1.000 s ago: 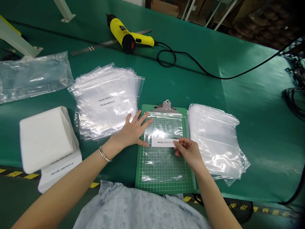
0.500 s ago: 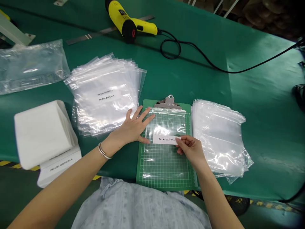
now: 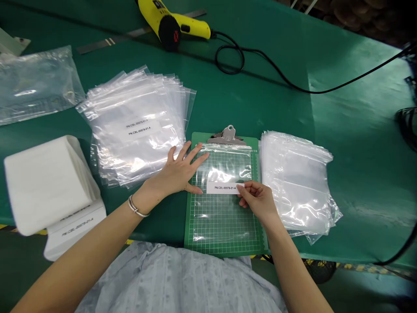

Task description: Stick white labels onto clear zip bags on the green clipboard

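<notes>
A clear zip bag (image 3: 224, 221) lies flat on a green gridded clipboard (image 3: 189, 232), its zip edge just below the metal clip (image 3: 228, 135). Over the bag's middle is a white printed label (image 3: 223, 188) reading PN:CBL-00578-01-A. My right hand (image 3: 259, 200) pinches the label's right end between thumb and fingers; whether the label touches the bag I cannot tell. With fingers spread, my left hand (image 3: 179, 171) rests at the bag's left edge, its thumb tip close to the label's left end.
Left of the clipboard is a fanned pile of labelled zip bags (image 3: 137, 104), and right of it a stack of clear bags (image 3: 296, 182). Folded label strips (image 3: 45, 182) lie at the left. Behind are a yellow heat gun (image 3: 192, 26), its black cable (image 3: 280, 76) and a steel ruler (image 3: 127, 35).
The camera view has shifted slightly, so everything sits a little further left and up. Both hands keep nearly the same pose, the right still pinching the label over the bag.
</notes>
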{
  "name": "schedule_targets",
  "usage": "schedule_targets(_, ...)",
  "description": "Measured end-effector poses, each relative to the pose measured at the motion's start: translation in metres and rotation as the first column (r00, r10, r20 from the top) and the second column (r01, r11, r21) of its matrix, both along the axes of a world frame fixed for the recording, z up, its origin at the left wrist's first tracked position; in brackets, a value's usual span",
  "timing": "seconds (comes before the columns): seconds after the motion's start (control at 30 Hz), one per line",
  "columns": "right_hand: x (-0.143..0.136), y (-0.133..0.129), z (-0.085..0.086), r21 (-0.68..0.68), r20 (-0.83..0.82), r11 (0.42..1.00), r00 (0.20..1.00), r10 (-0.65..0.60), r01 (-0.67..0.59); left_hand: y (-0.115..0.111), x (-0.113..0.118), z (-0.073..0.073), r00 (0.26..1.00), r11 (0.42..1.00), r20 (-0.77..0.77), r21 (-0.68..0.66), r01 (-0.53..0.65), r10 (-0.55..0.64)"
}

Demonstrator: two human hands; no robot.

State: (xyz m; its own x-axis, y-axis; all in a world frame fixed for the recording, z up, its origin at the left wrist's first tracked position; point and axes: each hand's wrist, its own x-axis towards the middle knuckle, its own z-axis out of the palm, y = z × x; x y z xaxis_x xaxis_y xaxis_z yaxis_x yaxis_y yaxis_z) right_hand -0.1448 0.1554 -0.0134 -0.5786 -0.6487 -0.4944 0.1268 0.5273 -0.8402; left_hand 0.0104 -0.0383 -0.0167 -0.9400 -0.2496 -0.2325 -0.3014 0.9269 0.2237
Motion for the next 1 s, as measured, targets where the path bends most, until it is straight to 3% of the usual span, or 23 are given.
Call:
schedule_targets(0.33,0.004,-0.003,0.001,0.068,-0.039,0.998,0.999,-0.008,0.011,0.003,-0.001,-0.001,0.999,0.998,-0.031,-0.058,-0.011,0.009)
schedule_targets(0.47,0.005,-0.004,0.002,0.077,-0.044,0.997,0.999,-0.013,0.016,0.005,-0.001,0.006,0.998,0.997,-0.063,-0.075,-0.029,0.025)
schedule_targets(0.57,0.005,-0.005,-0.001,0.073,-0.055,0.997,0.998,-0.014,0.018,0.022,0.003,0.016,0.993,0.997,-0.113,-0.076,0.007,-0.015)
schedule_targets(0.63,0.006,-0.006,-0.004,0.07,-0.062,0.997,0.998,-0.01,0.015,0.042,0.008,0.019,0.978,0.99,-0.164,-0.071,0.122,-0.132)
schedule_targets(0.7,0.005,-0.006,-0.005,0.07,-0.062,0.997,0.998,-0.007,0.012,0.063,0.014,0.013,0.942,0.962,-0.204,-0.106,0.25,-0.267)
schedule_targets(0.8,0.001,-0.007,0.0,0.079,-0.025,0.997,1.0,0.008,-0.006,0.083,0.021,-0.003,0.935,0.946,-0.22,-0.231,0.228,-0.279)
schedule_targets(0.9,-0.011,-0.005,0.013,0.082,0.095,0.993,0.992,0.08,-0.088,0.086,0.024,-0.013,0.943,0.931,-0.194,-0.303,0.204,-0.27)
schedule_targets(1.0,-0.025,0.001,0.031,0.054,0.234,0.978,0.955,0.182,-0.199,0.082,0.023,-0.012,0.941,0.921,-0.156,-0.305,0.242,-0.299)
